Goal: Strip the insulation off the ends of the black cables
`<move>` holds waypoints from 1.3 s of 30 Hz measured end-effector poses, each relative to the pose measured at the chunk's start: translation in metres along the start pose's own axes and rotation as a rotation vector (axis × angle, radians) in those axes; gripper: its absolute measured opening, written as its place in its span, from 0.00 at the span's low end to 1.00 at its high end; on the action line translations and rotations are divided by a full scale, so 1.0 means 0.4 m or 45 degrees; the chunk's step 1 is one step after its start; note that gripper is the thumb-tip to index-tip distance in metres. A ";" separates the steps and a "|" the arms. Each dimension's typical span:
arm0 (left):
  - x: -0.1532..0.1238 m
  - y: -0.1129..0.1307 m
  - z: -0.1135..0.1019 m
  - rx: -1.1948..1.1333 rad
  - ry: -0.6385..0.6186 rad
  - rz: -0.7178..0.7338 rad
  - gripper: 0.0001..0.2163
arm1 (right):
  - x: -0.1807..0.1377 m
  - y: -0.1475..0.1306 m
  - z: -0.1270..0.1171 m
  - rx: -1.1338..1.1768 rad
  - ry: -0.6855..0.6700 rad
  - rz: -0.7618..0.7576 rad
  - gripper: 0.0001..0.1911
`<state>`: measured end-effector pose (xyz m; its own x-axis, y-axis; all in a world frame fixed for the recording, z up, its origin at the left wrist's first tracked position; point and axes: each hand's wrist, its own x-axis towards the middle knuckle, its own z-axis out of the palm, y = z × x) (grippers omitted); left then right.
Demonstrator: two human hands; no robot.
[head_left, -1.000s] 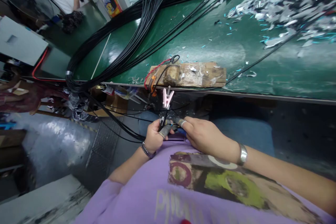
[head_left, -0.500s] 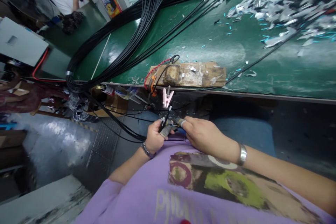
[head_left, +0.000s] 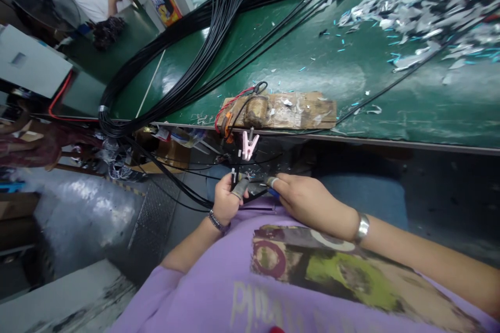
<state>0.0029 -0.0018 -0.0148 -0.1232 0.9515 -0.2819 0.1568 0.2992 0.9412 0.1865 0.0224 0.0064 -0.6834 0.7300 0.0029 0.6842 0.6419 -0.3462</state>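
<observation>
My left hand point(head_left: 225, 201) is closed around the end of a thin black cable point(head_left: 234, 177), which sticks up between thumb and fingers; a grey cot covers the thumb. My right hand point(head_left: 303, 199) is closed on a small blue-handled tool point(head_left: 272, 191) pointed at the cable end, just right of the left hand. Both hands sit in front of my purple shirt, below the bench edge. A pink clip point(head_left: 249, 145) hangs from the edge right above them.
A wooden block point(head_left: 297, 111) with red and black wires lies on the green bench point(head_left: 410, 104). A thick bundle of black cables point(head_left: 187, 57) runs across the bench and drops off its left edge. Foil and blue scraps point(head_left: 422, 5) cover the far right. Another person sits far left.
My left hand has moved slightly left and up, lifting the cable end more upright. My right hand has stayed almost in place.
</observation>
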 end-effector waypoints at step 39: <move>0.012 -0.014 0.017 0.120 -0.254 -0.247 0.09 | 0.063 0.004 0.064 0.525 0.044 0.222 0.09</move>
<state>0.0080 0.0016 -0.0228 0.0338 0.8685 -0.4945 0.2410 0.4731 0.8474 0.1637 0.0359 -0.0182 -0.5535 0.8307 -0.0598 0.6246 0.3665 -0.6896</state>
